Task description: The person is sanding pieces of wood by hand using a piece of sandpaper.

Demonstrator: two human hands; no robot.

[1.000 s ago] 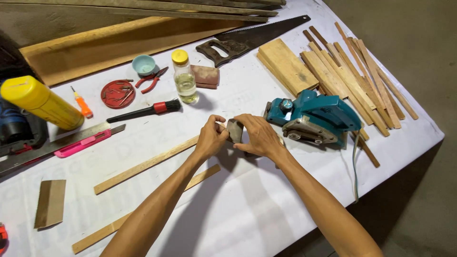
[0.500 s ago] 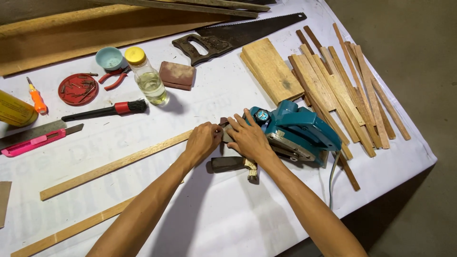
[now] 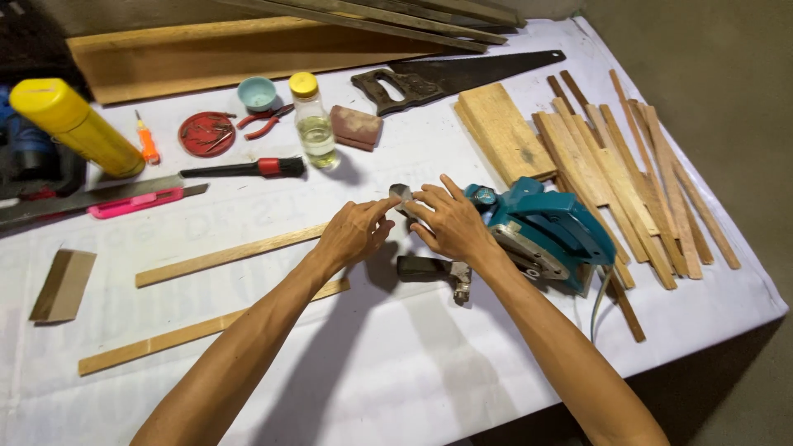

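Note:
My left hand [image 3: 353, 232] and my right hand [image 3: 450, 223] meet over the white table cover, fingertips pinching a small grey sheet, like sandpaper [image 3: 402, 196], between them. The sheet stands at the near end of a long thin wooden strip [image 3: 223, 255]. Just right of my right hand lies a teal electric planer [image 3: 549, 227]. A dark small tool with a metal end [image 3: 431, 270] lies on the table below my right hand. A second wooden strip [image 3: 198, 329] lies closer to me.
A pile of wooden slats [image 3: 632, 177] and a thick board [image 3: 505, 132] lie right. At the back are a hand saw [image 3: 450, 77], oil bottle [image 3: 314, 125], brush [image 3: 248, 170], pliers [image 3: 263, 120], red lid of nails [image 3: 206, 133], pink utility knife [image 3: 136, 202], yellow can [image 3: 74, 125].
Both hands have opened their fingers and lifted slightly, now pinching the grey sheet by the fingertips. The dark tool lies uncovered on the table. The camera view has shifted.

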